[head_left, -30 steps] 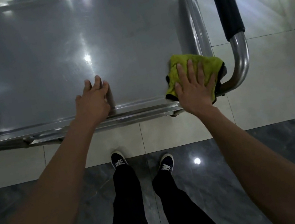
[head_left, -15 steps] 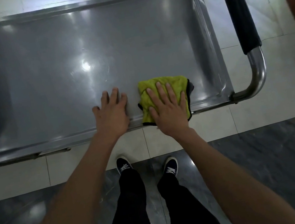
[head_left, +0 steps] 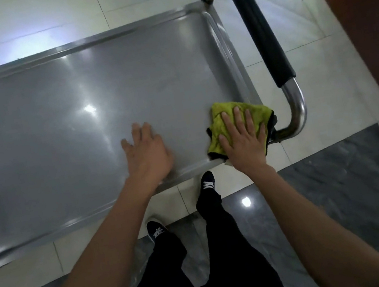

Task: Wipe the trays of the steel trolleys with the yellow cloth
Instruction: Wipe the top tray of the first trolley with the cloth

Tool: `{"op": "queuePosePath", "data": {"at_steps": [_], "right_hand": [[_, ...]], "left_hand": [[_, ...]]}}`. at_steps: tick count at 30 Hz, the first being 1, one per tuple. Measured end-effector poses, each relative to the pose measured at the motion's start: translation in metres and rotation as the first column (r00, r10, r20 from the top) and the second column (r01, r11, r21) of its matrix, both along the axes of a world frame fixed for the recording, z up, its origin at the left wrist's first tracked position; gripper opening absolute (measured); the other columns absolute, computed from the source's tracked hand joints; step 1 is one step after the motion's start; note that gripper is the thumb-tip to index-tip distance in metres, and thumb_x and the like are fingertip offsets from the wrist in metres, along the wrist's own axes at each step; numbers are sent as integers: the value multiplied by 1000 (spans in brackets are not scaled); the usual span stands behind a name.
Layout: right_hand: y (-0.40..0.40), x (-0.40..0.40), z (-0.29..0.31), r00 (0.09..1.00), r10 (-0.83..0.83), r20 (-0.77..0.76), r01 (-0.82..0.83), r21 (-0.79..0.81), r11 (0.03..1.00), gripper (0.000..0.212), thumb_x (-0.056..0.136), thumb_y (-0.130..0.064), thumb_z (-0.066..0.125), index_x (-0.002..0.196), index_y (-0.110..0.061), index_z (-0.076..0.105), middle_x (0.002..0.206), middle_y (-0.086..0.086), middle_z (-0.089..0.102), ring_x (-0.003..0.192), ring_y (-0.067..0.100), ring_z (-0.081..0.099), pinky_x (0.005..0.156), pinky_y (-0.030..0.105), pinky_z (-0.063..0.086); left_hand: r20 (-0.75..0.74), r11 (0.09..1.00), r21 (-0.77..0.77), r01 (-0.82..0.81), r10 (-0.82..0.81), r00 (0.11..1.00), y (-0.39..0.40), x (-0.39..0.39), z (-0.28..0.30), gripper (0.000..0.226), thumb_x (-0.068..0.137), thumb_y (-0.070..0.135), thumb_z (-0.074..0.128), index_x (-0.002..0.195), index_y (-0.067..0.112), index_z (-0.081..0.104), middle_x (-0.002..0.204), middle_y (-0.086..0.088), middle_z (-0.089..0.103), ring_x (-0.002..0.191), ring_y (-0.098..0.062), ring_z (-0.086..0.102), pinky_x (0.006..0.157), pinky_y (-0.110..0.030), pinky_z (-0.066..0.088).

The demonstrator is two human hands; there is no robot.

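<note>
The steel trolley's top tray (head_left: 67, 129) fills the left and middle of the head view, shiny with light spots. A folded yellow cloth (head_left: 226, 116) lies in the tray's near right corner. My right hand (head_left: 242, 141) presses flat on the cloth with straight, spread fingers. My left hand (head_left: 146, 153) rests flat on the tray near its front rim, a short way left of the cloth, holding nothing.
The trolley's push handle (head_left: 258, 30), steel tube with a black grip, curves round the tray's right end. A brown wooden piece of furniture (head_left: 377, 34) stands close on the right. My legs and dark shoes (head_left: 207, 183) stand on tiled floor below the tray's front rim.
My right hand has slid the cloth right along the front of the tray, from beside my left hand back to the near right corner. The left hand stays on the tray.
</note>
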State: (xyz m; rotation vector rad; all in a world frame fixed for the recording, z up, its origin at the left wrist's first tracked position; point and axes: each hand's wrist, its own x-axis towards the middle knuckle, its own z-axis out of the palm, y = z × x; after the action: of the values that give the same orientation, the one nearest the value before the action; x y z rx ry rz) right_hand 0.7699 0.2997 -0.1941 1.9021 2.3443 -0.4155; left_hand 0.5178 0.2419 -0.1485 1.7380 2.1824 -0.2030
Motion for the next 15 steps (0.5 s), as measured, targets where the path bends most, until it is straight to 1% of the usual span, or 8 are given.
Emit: {"op": "queuePosePath", "data": {"at_steps": [3,6,10,15], "right_hand": [[9,5,-2,999,50,-2,-50,10,999,63,102,-57,24,158,-41,0,168,-5,0,155,24,-3,119,64,4],[17,11,-6,996,89,-6,-88,60,994,62,102,-57,25,159,-39,7,168,-3,6,155,25,0,119,64,4],[29,14,-9,991,128,-46,-125,64,990,63,101,-57,26,159,-39,8,168,-3,6,155,25,0,119,64,5],[39,17,-17,988,123,-91,-109,140,984,63,102,-56,32,159,-39,12,168,-3,7,155,24,1,119,63,6]], "left_hand": [[53,997,33,65,-67,996,42,30,3,42,96,37,45,130,15,55,157,-11,27,150,-34,13,114,-62,23],[83,997,51,50,-54,995,78,52,2,45,95,38,47,137,21,47,160,-9,23,150,-33,12,114,-61,24],[38,998,40,49,-51,998,112,55,-2,56,95,44,51,147,29,35,162,-7,17,150,-35,9,113,-64,24],[-7,999,33,39,-38,999,144,41,-12,54,97,44,48,147,29,34,161,-8,18,150,-37,11,110,-67,27]]}}
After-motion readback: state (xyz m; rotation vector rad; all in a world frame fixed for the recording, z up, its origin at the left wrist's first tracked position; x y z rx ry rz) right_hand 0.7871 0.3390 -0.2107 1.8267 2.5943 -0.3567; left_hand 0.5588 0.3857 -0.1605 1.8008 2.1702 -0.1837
